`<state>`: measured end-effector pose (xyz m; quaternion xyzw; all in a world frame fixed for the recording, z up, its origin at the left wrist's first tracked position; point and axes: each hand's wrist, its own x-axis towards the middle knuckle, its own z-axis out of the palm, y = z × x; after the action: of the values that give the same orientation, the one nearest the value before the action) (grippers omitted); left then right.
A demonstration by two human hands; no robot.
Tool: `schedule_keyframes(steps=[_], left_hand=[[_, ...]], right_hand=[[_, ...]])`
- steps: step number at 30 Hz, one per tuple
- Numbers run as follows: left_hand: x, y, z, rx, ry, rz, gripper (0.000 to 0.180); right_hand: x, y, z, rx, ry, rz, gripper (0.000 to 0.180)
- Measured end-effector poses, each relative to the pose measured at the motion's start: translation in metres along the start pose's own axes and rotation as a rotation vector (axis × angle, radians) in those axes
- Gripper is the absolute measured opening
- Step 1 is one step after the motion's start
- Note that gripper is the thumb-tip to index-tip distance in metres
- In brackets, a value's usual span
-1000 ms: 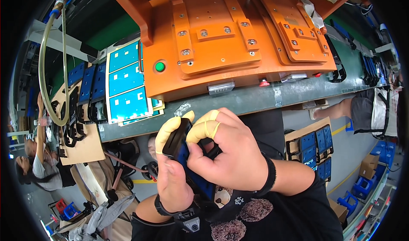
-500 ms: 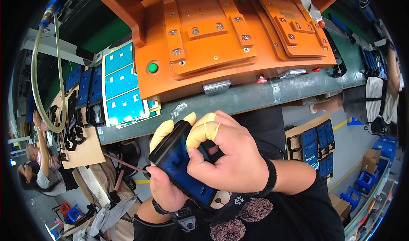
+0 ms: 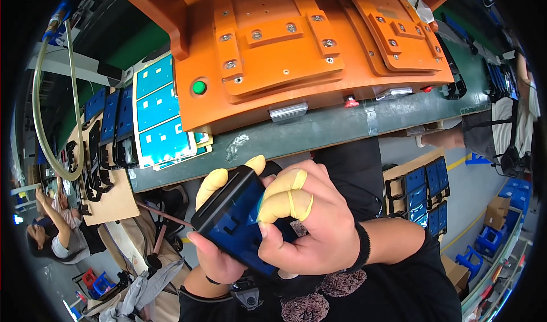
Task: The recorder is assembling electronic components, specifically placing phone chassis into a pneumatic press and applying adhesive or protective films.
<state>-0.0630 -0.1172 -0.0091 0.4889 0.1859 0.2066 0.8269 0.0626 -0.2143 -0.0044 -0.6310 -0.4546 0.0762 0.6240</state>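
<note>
Held tilted in front of my body is a black plastic frame (image 3: pixel 219 192) with a glossy dark blue film-covered face (image 3: pixel 231 226). My left hand (image 3: pixel 217 259) wraps around its left side and far end, thumb at the near edge, fingers behind. Over the blue face, my right hand (image 3: pixel 319 214) has its thumb and bent fingers pinched close together against the surface. A lighter blue patch shows beside those fingertips; whatever they pinch is hidden. Yellow finger cots cover several fingertips on both hands.
An orange machine fixture (image 3: pixel 279 60) with a green button (image 3: pixel 199 87) stands on the green bench (image 3: pixel 250 148). Teal film sheets (image 3: pixel 162 114) lie to its left. Blue-faced frames (image 3: pixel 419 188) rest on a board at right. A clear hose (image 3: pixel 37 105) hangs at left. Other people are at both sides.
My right hand has shifted slightly right and down across the blue face, its fingers curled more. The frame has moved a little left and down in view.
</note>
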Motion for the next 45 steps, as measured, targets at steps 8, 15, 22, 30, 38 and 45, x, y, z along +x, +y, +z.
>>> schedule_keyframes(steps=[8,15,22,30,38,45], left_hand=[[0.000,-0.001,-0.002,0.012,0.003,0.003,0.085],[0.002,-0.003,-0.001,-0.001,0.004,0.024,0.087],[0.003,-0.002,-0.006,-0.108,-0.044,0.027,0.085],[0.009,-0.009,-0.011,-0.454,-0.060,-0.012,0.080],[0.011,-0.009,-0.012,-0.364,-0.008,-0.052,0.081],[0.013,-0.016,-0.005,-0.322,-0.026,0.006,0.085]], right_hand=[[0.000,0.003,0.001,-0.117,0.071,-0.049,0.023],[-0.010,0.012,-0.012,-0.053,-0.110,-0.185,0.027],[-0.005,0.020,-0.022,-0.025,-0.207,-0.383,0.024],[-0.007,0.019,-0.022,0.027,-0.196,-0.457,0.022],[-0.015,0.013,-0.020,0.059,-0.213,-0.435,0.027],[-0.028,0.008,-0.012,0.130,-0.222,-0.385,0.029]])
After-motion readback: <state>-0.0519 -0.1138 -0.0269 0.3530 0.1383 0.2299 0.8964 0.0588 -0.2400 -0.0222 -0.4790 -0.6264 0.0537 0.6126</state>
